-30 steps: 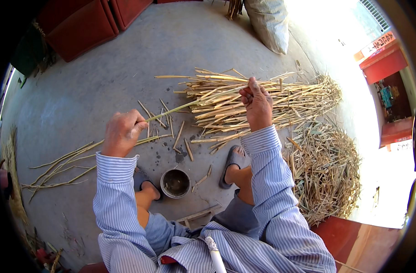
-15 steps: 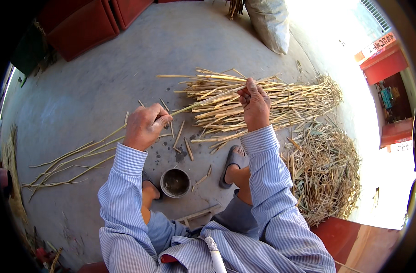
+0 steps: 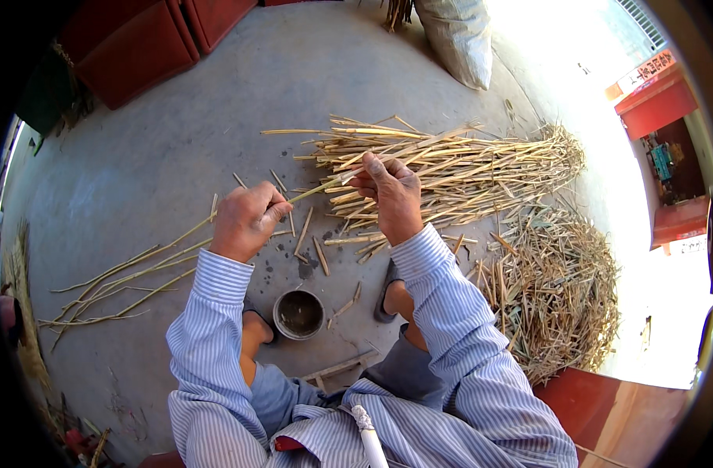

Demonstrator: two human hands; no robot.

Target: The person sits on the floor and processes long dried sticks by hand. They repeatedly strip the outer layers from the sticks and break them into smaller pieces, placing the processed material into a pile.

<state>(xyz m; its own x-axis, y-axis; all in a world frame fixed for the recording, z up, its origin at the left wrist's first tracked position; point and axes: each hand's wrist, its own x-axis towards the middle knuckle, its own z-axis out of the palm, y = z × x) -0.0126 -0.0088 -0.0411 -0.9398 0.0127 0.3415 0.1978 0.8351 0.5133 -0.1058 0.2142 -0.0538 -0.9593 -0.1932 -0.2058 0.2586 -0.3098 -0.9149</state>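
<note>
My left hand is closed round thin green-yellow straw stalks, whose branching ends trail over the floor to the left. One stalk slants up from it to my right hand, which pinches it between thumb and fingers. At that pinch the stalk looks paler and wider, like a loose sheath, though the fingers hide part of it. Behind the right hand lies a bundle of dry straw stalks, cut ends to the left. Short cut pieces are scattered below the hands.
A round bowl with dark contents stands near my feet. To the right is a heap of dry leaves and husks. A pale woven sack and red padded seats are at the back. A lit cigarette juts in below.
My right hand has slid left and slightly down along the stalk, closer to my left hand. The left hand has hardly moved and keeps its grip.
</note>
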